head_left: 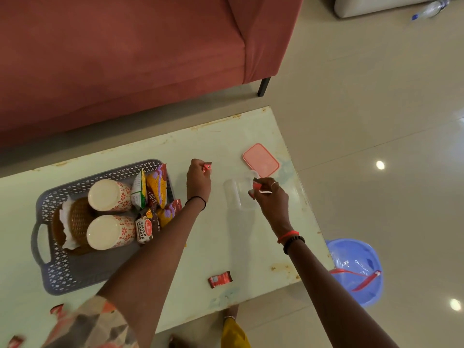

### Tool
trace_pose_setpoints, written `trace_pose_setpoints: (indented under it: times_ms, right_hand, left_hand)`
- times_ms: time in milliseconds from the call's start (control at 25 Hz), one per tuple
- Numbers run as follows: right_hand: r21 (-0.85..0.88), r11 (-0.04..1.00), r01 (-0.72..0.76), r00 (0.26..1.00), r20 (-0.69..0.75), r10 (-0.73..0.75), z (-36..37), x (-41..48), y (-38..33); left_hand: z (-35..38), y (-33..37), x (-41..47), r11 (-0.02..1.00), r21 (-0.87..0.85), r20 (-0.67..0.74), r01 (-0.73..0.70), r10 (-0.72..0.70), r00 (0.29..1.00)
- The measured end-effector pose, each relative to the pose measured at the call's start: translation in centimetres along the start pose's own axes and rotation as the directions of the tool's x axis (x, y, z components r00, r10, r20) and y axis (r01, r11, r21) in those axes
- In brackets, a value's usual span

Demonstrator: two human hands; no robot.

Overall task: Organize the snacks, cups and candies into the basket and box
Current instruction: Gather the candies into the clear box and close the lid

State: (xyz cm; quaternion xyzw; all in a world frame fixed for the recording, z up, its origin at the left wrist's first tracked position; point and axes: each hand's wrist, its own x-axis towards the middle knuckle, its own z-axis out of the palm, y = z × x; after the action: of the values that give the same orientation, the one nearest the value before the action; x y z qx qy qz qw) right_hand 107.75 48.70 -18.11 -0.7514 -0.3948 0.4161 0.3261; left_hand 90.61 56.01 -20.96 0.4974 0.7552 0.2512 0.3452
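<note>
Bearing a grey basket (60,275), pale rust-flecked table (238,247), red sofa (125,59) behind, glossy floor (364,121)

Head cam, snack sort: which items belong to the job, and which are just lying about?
Job: grey basket, paper cups, snack packets, clear box, pink lid, loose candy on table, red candy pinched in left hand, candies held in right hand.
Lying about: blue bin, sofa, plastic bottle on floor.
</note>
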Motion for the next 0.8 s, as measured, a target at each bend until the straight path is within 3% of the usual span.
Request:
trace_pose_setpoints:
  times_ms: [160,280,520,680,800]
  right_hand:
    - [-0.097,0.995,0.012,0.998,0.054,-0.006,1.0,0.1,0.3]
    - [-0.085,0.996,-0.034,0.999,-0.035,0.031,0.4,-0.2,1.0]
    - [-0.113,0.989,-0.095,0.992,-0.098,0.084,-0.7,-2.7,3.5]
    - [-0.112,0.989,-0.097,0.991,-0.101,0.086,-1.1,-3.9,4.9]
    - [-0.134,0.986,-0.095,0.994,-0.071,0.086,-1.0,-4.9,5.6]
  left_hand:
    - [-0.4,0.6,-3.0,0.983,-0.182,0.013,-0.023,0.025,1.0]
    - [0.1,1.3,-5.1,0.971,-0.214,0.041,-0.106,0.118,0.992]
    - [2.8,3.2,-6.9,0.95,-0.056,0.215,-0.306,0.311,0.926]
    - [4.5,3.2,-7.2,0.926,0.079,0.307,-0.368,0.329,0.893]
    - [4.1,2.5,-7.5,0.915,0.096,0.288,-0.392,0.351,0.891]
